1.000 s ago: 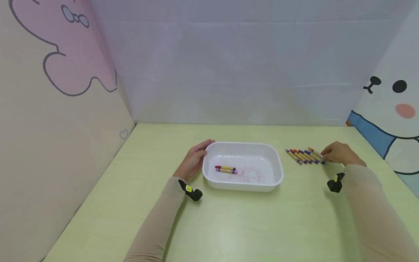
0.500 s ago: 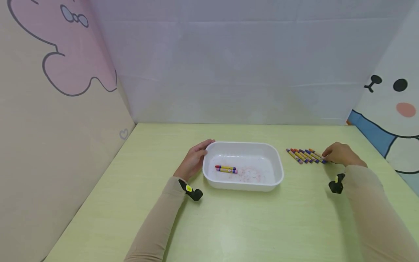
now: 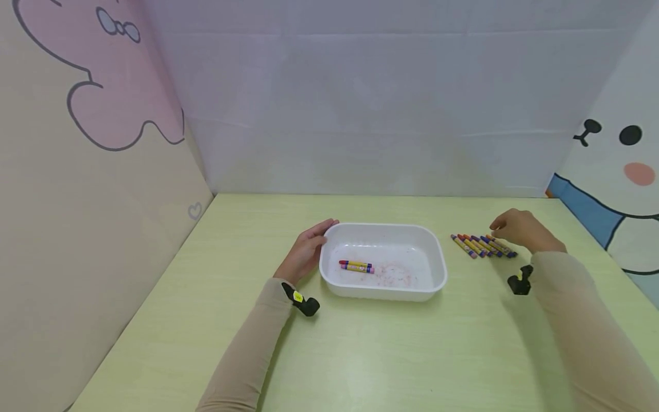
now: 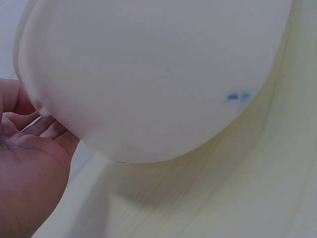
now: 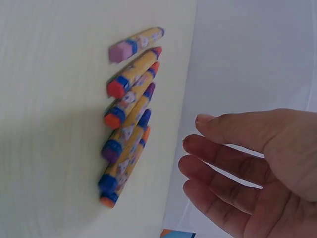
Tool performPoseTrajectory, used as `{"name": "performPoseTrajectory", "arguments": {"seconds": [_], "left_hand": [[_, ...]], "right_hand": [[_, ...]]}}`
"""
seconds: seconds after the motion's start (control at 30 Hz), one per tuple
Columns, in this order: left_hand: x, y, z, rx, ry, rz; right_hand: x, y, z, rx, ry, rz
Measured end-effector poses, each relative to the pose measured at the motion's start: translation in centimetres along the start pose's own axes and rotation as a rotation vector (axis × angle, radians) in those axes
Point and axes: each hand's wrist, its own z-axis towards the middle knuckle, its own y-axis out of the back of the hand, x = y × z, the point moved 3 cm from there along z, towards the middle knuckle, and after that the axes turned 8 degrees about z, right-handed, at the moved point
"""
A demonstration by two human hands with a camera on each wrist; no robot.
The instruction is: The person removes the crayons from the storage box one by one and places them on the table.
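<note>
A white plastic tray sits mid-table with two yellow-wrapped crayons lying side by side in it, one red-tipped. At its left end my left hand holds the rim; the left wrist view shows the fingers at the tray's edge. To the right of the tray, several crayons lie in a slanted row on the table. Over the far right end of that row hovers my right hand. Its fingers are loosely bent, and the right wrist view shows nothing between thumb and fingertips.
Pale wall sheeting rises behind the table's back edge. Printed panels stand at the left and right sides. Green tabletop extends in front of the tray.
My right hand has let go of the orange crayon at the row's right end and risen up and slightly left. The left hand and tray have stayed put.
</note>
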Motion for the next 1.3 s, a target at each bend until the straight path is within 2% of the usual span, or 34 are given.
{"name": "performPoseTrajectory", "arguments": {"seconds": [0.17, 0.4, 0.63, 0.77, 0.97, 1.3], "left_hand": [[0.0, 0.0, 0.0, 0.012, -0.012, 0.001], [0.0, -0.1, 0.0, 0.003, -0.003, -0.012], [0.0, -0.1, 0.0, 0.015, -0.025, -0.033], [0.0, -0.1, -0.1, 0.013, -0.029, -0.034], [0.0, -0.1, 0.0, 0.012, -0.022, -0.031], [0.1, -0.1, 0.0, 0.014, -0.025, -0.019]], "right_hand": [[3.3, 0.0, 0.8, -0.016, 0.070, 0.009], [9.1, -0.2, 1.4, -0.009, 0.161, 0.043], [14.5, -2.1, 2.3, 0.034, 0.266, 0.063], [16.9, -3.9, 3.1, 0.122, 0.287, 0.078], [19.5, -6.7, 4.3, 0.266, 0.296, 0.075], [21.2, -10.4, 6.0, 0.428, 0.264, 0.072]]}}
